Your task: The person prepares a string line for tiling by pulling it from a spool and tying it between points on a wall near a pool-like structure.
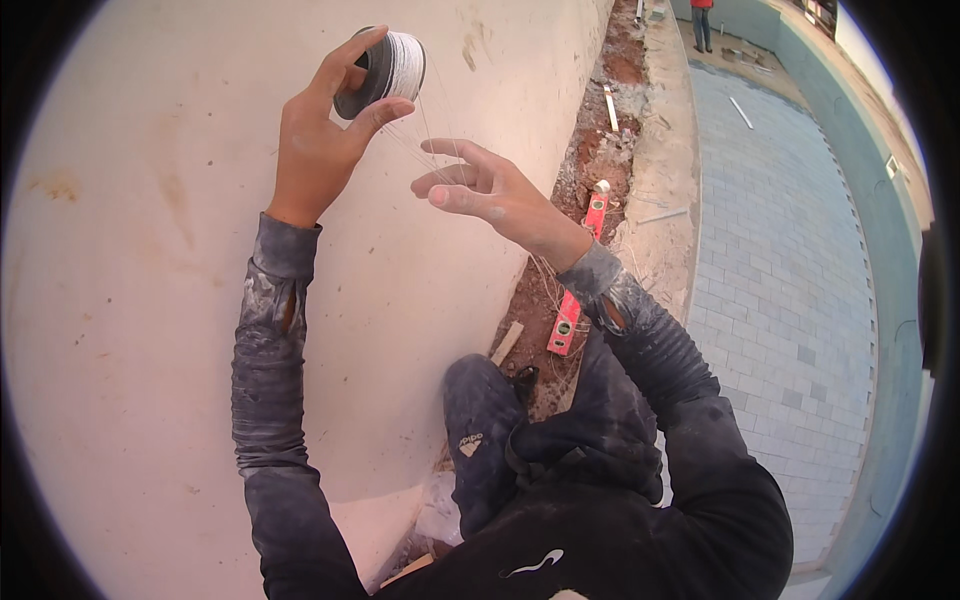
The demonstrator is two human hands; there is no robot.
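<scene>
High against the pale wall, my left hand [325, 135] is closed round a black spool [378, 78] wound with white string [406, 66], its thumb and fingers gripping the rims. Thin strands run from the spool down to my right hand [495, 195]. That hand is held slightly lower and to the right, index finger stretched out, thumb and another finger close together where the strands meet. More loose string hangs in tangled loops below my right wrist, over a red spirit level [565, 322] lying on the soil.
A tall pale wall [150, 300] fills the left side. Along its foot runs a strip of reddish soil [625, 60] with wood offcuts [507, 343], beside a concrete ledge [660, 150]. Beyond lies a lower blue-grey tiled basin [780, 300]. Another person [702, 22] stands at the far end.
</scene>
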